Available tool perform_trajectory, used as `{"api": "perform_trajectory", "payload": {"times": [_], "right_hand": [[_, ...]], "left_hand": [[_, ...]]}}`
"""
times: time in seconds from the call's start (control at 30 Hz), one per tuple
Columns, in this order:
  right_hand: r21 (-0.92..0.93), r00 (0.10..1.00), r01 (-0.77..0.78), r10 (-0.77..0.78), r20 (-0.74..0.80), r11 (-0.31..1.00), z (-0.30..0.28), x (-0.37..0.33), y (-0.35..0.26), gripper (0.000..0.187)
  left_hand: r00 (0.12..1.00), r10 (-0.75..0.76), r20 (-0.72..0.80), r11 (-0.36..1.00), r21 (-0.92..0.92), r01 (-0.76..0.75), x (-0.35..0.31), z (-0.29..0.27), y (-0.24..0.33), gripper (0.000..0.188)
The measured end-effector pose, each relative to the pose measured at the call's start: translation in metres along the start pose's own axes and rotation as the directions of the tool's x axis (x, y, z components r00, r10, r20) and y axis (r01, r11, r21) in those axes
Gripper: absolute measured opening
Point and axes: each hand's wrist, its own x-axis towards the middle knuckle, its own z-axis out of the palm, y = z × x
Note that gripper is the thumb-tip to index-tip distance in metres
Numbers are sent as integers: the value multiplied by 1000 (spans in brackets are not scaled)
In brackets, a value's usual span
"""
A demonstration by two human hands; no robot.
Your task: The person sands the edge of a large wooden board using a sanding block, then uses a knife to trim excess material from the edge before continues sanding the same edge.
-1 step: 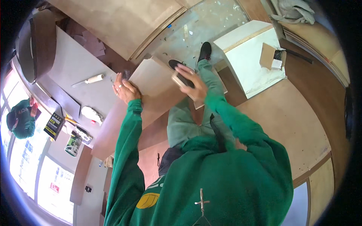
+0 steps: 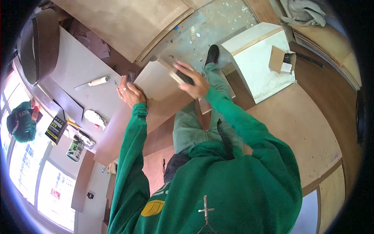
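1. At the far left, a co-worker in green (image 2: pixel 23 123) shows before bright windows (image 2: pixel 29 160).
2. Next come a black-and-yellow package (image 2: pixel 57 129) and an opened can (image 2: pixel 75 150).
3. A pale-handled tool (image 2: pixel 99 81) with a slim blade lies on the grey-white table (image 2: pixel 72 58).
4. The left hand (image 2: pixel 131 93), fingers slightly spread, rests palm down at the left edge of a wooden board (image 2: pixel 163 87).
5. A dark-topped block (image 2: pixel 185 78) with a pale base sits along the board's right edge; blur hides whether they touch.
6. The right hand (image 2: pixel 198 82) is wrapped around that block, fingers curled over its top.
7. Farther right, a small opened cardboard box (image 2: pixel 276 58) lies on a white box-like piece (image 2: pixel 255 62).
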Motion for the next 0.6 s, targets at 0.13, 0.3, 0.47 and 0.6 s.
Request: {"api": "perform_trajectory", "payload": {"times": [0.13, 0.3, 0.47, 0.6], "right_hand": [[-87, 995, 96, -98, -10, 992, 8, 97, -22, 74], [-17, 1000, 24, -24, -8, 1000, -3, -51, 4, 77], [12, 999, 35, -35, -23, 999, 6, 28, -13, 75], [-7, 997, 73, -73, 2, 997, 15, 98, -11, 74]], "left_hand": [[1000, 2, 16, 1000, -3, -2, -2, 2, 1, 38], [999, -32, 5, 999, -12, 32, -5, 1, -9, 38], [999, -33, 39, 999, -3, 33, -1, 2, -3, 39], [999, -18, 42, 1000, -13, 19, -1, 2, 0, 39]]}}
